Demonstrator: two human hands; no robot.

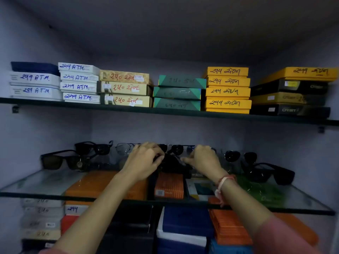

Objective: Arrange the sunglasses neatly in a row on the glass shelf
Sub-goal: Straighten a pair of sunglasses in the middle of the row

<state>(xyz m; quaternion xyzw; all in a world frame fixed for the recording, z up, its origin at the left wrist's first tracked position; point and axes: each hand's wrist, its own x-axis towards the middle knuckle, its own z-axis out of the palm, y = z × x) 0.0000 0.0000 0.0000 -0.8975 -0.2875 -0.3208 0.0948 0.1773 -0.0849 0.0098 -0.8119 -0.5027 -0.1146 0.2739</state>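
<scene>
Several sunglasses lie scattered on the glass shelf (42, 182). My left hand (145, 159) and my right hand (201, 158) both pinch a black pair of sunglasses (172, 162) at the shelf's middle, one on each side of it. A brown-lensed black pair (60, 161) sits at the left, another black pair (93, 147) behind it. A thin-framed clear pair (124, 148) lies beside my left hand. Dark round-lensed pairs (238, 155) line the back right. A chunky black pair (269, 173) rests at the far right.
An upper glass shelf (110, 108) carries stacks of labelled boxes: white, beige, green, yellow, black. Below the glass shelf more boxes show, orange (169, 186), blue (185, 222) and grey. Cabinet walls close in on both sides.
</scene>
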